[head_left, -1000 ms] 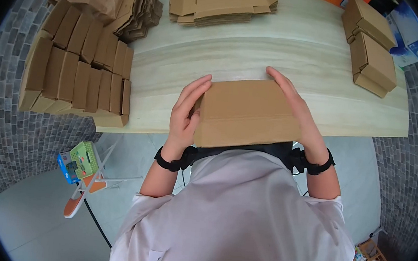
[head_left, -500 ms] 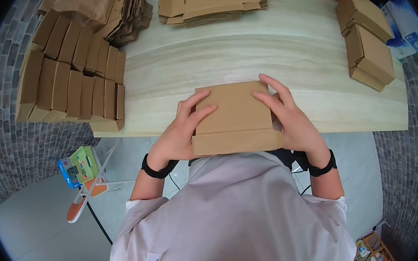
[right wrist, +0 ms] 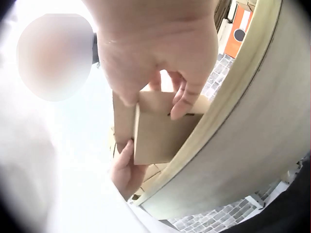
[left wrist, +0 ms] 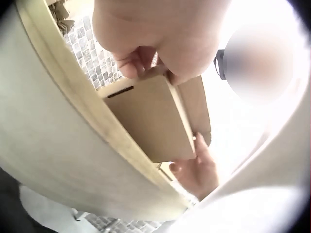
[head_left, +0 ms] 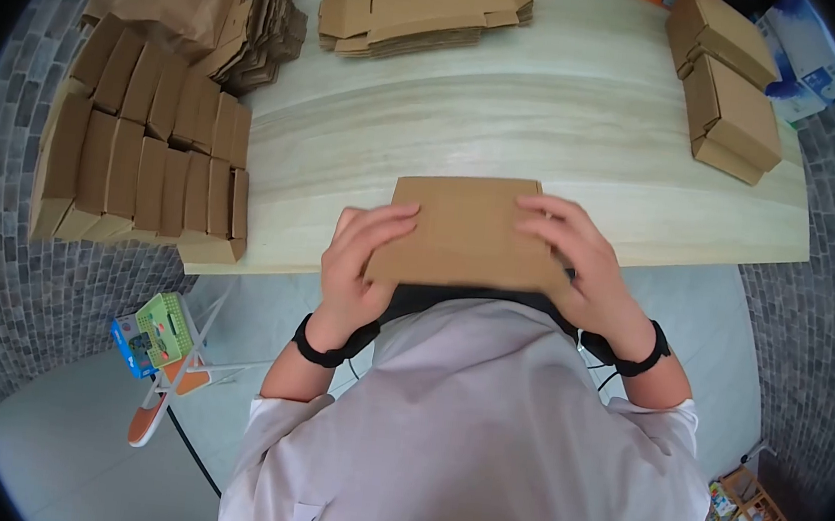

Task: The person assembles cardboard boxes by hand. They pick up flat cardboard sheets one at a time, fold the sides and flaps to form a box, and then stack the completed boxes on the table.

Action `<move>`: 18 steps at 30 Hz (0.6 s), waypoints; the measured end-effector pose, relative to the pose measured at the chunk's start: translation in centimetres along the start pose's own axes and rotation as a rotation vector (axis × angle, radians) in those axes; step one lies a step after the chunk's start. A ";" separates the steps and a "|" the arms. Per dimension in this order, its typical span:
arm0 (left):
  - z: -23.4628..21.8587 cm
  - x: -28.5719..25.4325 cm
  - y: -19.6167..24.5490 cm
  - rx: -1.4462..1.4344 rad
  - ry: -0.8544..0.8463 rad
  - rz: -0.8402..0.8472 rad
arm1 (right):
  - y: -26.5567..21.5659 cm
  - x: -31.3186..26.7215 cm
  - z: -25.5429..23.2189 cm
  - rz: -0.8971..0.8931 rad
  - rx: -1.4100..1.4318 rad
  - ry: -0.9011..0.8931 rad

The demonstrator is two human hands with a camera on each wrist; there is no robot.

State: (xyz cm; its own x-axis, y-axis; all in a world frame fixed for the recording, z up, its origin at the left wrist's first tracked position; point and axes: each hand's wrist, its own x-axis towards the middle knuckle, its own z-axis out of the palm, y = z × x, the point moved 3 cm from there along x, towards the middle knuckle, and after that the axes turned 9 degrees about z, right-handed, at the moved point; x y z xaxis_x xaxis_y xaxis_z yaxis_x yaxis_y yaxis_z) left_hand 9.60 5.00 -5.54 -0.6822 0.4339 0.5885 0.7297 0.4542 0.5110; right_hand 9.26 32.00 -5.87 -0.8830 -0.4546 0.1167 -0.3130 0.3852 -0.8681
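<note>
A brown cardboard box (head_left: pixel 466 230) is at the table's front edge, close to the person's waist. At its left end the left hand (head_left: pixel 362 260) grips it, fingers over the top panel and thumb at the near edge. The right hand (head_left: pixel 583 266) holds the right end in the same way, fingertips on top. From the left wrist view, the box's underside (left wrist: pixel 150 116) shows a dark slot, and a flap (left wrist: pixel 194 104) stands out along the side nearest the person. Both thumbs are close to that flap.
Rows of folded boxes (head_left: pixel 135 163) stand at the table's left. Flat cardboard blanks (head_left: pixel 432 6) lie stacked at the back, with more blanks (head_left: pixel 259 24) at the back left. Two boxes (head_left: pixel 733 115) are at the right by a blue-white carton (head_left: pixel 809 57). The table (head_left: pixel 351 118) ends near the waist.
From a wider hold at its ends, the hands moved in over the top of the box. A front flap seen half a second ago has since tipped out of the head view.
</note>
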 end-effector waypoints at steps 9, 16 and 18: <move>2.2 5.8 -1.6 0.166 0.262 -0.218 | -1.7 5.7 0.3 0.118 -0.224 0.516; 2.3 4.5 -2.9 -0.457 0.274 -0.268 | -1.4 4.8 -0.4 0.085 0.183 0.281; 2.6 4.4 -3.3 -0.490 0.285 -0.288 | -2.0 4.8 -0.4 0.138 0.249 0.258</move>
State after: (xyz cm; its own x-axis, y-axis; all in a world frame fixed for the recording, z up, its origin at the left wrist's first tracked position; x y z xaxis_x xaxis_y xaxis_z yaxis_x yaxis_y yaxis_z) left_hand 4.07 7.48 -6.28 -0.8644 0.0924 0.4942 0.5013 0.0839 0.8612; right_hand 5.57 29.36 -3.37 -0.9798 -0.1829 0.0810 -0.1189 0.2074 -0.9710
